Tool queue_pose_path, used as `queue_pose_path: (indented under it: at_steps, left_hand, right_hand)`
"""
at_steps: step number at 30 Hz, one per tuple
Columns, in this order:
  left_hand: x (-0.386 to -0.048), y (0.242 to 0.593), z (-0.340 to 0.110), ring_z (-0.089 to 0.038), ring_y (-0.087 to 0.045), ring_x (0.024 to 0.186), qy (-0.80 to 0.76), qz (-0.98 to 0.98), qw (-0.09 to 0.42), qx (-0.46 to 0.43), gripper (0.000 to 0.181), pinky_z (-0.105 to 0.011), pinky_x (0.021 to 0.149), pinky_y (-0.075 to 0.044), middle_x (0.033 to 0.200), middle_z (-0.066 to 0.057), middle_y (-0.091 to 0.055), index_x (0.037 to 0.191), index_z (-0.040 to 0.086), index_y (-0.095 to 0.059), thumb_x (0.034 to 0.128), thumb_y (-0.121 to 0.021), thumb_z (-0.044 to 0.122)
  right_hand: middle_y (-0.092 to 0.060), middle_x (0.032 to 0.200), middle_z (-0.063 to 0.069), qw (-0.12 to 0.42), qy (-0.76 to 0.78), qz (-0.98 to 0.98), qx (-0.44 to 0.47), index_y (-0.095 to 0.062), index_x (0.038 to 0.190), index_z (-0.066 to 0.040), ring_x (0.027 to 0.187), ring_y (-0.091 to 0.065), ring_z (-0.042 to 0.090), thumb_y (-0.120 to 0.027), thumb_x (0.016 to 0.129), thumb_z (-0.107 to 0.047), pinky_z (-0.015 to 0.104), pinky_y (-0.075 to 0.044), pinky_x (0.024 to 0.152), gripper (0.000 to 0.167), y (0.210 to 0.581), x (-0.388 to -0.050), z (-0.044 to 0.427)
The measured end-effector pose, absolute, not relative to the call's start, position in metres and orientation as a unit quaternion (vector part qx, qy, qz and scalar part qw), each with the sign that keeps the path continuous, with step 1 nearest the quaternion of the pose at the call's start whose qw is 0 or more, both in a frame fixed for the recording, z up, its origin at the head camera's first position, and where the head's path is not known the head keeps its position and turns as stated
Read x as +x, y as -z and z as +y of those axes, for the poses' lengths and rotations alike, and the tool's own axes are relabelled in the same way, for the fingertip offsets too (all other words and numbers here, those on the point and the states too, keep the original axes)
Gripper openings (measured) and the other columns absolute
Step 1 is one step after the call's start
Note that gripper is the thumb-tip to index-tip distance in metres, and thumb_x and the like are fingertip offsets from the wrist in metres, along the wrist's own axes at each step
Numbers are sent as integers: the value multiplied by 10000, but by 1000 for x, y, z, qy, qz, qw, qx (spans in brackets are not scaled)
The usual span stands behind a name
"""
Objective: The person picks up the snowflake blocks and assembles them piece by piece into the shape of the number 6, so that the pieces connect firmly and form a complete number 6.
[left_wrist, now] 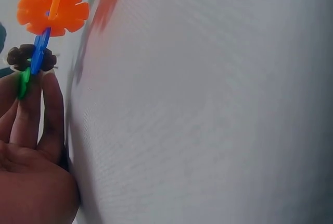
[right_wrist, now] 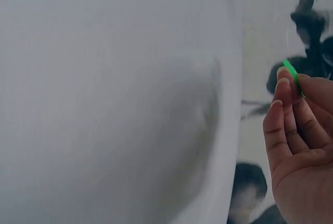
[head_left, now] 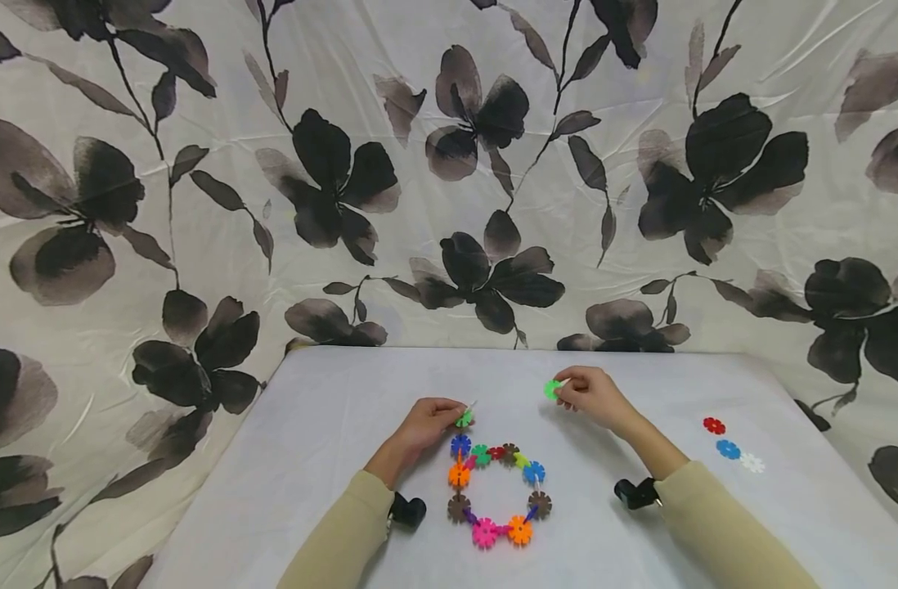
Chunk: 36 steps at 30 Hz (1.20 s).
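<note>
A ring of interlocking flower-shaped plastic discs (head_left: 485, 533) in many colours lies on the table, with a short branch rising from its upper left. At the tip of that branch my left hand (head_left: 425, 425) pinches a green disc (head_left: 464, 418), just beyond a blue disc (head_left: 460, 445). The left wrist view shows this green disc edge-on between thumb and fingers, beside the blue one. Farther right, my right hand (head_left: 599, 398) holds a loose bright green disc (head_left: 552, 388) between thumb and fingertips, raised above the table and apart from the ring.
Three loose discs lie on the white table (head_left: 603, 556) at the right: a red disc (head_left: 714, 425), a blue disc (head_left: 728, 449) and a white disc (head_left: 753, 463). A floral cloth (head_left: 405, 49) hangs behind the table's far edge.
</note>
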<state>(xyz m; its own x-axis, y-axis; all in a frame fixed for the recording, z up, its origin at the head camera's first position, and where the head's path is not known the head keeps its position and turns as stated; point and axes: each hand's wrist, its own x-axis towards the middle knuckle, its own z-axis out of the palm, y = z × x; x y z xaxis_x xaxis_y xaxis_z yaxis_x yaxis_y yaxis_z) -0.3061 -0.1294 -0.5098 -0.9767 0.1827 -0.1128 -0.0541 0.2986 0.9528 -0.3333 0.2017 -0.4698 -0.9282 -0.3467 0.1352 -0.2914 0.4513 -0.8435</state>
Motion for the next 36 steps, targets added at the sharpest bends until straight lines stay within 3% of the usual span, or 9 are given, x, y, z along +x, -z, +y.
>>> queue_pose_path:
  at_steps: [7, 15, 25, 36]
  left_hand:
    - [-306, 509, -131, -156, -681, 974, -592, 798, 100, 55, 270, -443, 1026, -496, 1075, -91, -765, 1209, -8, -728, 1042, -608, 168]
    - [-308, 509, -130, -160, -702, 943, -606, 786, 109, 55, 272, -441, 1037, -486, 1030, -79, -776, 1200, 12, -732, 1038, -620, 198]
    - [-302, 505, -130, -172, -706, 947, -614, 782, 97, 59, 278, -468, 1039, -477, 1036, -117, -771, 1191, -16, -731, 1036, -620, 187]
    - [-303, 505, -130, -162, -681, 987, -612, 783, 95, 52, 260, -446, 1022, -497, 1074, -116, -764, 1177, -29, -737, 1027, -628, 153]
  right_hand:
    - [-727, 875, 215, 70, 526, 823, -203, -658, 1214, 57, 754, -643, 282, -651, 996, -62, 409, -550, 699, 248, 470, -335, 162]
    - [-731, 909, 195, 104, 550, 796, -231, -667, 1247, 74, 783, -644, 239, -634, 1008, -73, 399, -568, 743, 282, 473, -340, 131]
    - [-723, 975, 201, 138, 555, 781, -251, -672, 1263, 65, 803, -632, 159, -577, 1032, -63, 367, -579, 781, 280, 480, -346, 113]
    - [-719, 972, 213, 140, 518, 792, -291, -713, 1234, 23, 807, -603, 202, -598, 1037, -113, 381, -514, 767, 265, 478, -353, 108]
